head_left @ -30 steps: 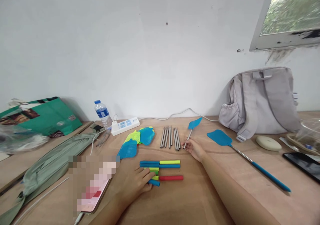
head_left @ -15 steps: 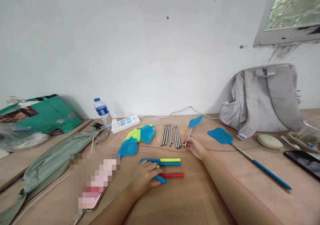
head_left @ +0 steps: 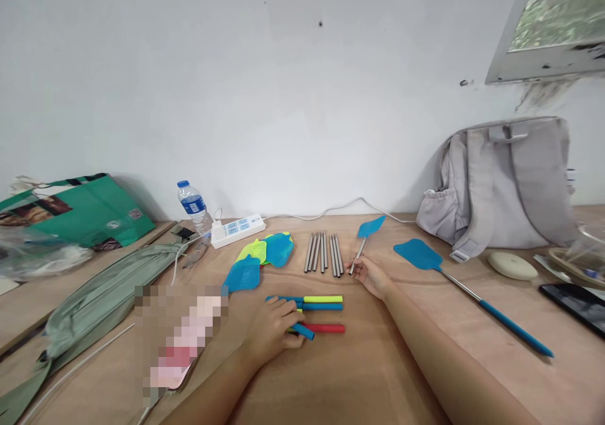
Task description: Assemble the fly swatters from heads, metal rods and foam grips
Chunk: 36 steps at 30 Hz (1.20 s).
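Observation:
My right hand (head_left: pixel 371 275) pinches the metal rod of a fly swatter with a blue head (head_left: pixel 371 226); no coloured grip shows on this rod. My left hand (head_left: pixel 274 324) is curled round a blue handle tube (head_left: pixel 303 331), whose end sticks out slanting beyond the fingers. Under and beside that hand lie a red tube (head_left: pixel 326 328), a yellow tube (head_left: pixel 322 299) and other blue tubes (head_left: pixel 324 307), partly covered. Several metal rods (head_left: pixel 323 253) lie in two groups left of my right hand. Blue and yellow swatter heads (head_left: pixel 278 250) overlap farther left.
A blue fly swatter with its handle (head_left: pixel 513 325) lies at right, before a grey backpack (head_left: pixel 505 185). A phone (head_left: pixel 574 305) and a beige oval case (head_left: pixel 513 265) are at far right. At left stand a power strip (head_left: pixel 239 231), a water bottle (head_left: pixel 193 207) and a green bag (head_left: pixel 94 214).
The blue tube in my left hand has shifted slightly up and left, from over the red tube's near side. My right hand keeps its hold on the rod. The view has shifted slightly.

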{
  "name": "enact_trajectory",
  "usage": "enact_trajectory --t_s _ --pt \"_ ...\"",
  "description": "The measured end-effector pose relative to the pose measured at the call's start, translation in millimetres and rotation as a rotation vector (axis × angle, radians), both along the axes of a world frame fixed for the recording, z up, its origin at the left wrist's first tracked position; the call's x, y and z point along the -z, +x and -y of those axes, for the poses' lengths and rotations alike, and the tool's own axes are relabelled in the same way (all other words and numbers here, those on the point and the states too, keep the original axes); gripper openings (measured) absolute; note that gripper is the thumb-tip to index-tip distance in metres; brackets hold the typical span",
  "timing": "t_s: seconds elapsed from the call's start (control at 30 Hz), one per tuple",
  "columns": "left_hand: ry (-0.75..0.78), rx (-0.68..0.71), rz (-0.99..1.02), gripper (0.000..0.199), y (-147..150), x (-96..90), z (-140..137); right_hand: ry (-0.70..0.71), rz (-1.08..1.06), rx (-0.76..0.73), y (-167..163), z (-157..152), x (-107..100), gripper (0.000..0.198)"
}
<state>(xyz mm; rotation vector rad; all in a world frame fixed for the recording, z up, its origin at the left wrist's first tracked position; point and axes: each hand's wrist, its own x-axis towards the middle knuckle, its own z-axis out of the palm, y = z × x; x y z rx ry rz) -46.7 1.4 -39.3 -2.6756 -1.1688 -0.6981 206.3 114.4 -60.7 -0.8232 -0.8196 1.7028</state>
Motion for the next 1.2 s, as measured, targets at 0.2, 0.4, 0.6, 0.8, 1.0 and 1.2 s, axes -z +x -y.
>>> enact_trajectory --t_s 0.2,0.4,0.6,0.8,1.0,1.2 --pt "-0.007 -0.014 0.025 0.009 1.7 -2.0 -0.4 -0.018 -0.012 -0.001 0.0 1.1 -3.6 0.008" --pt "-0.027 -0.031 0.040 0.009 4.9 -6.2 -1.0 -0.026 -0.016 0.003 -0.3 2.1 -5.2 0.007" --pt "-0.062 -0.039 0.034 0.008 7.0 -12.2 1.4 -0.018 -0.010 0.005 -0.5 2.1 -4.0 0.005" --pt "-0.127 -0.045 -0.016 0.017 7.9 -20.8 6.5 -0.018 -0.018 0.004 -0.6 2.1 -3.3 0.005" --pt "-0.120 -0.059 -0.054 0.018 8.0 -20.7 9.5 -0.010 -0.029 0.005 -1.0 2.8 -3.8 0.008" --pt "-0.122 -0.076 0.000 0.024 8.3 -19.6 13.0 0.007 -0.034 0.010 -1.6 3.4 -4.7 0.010"
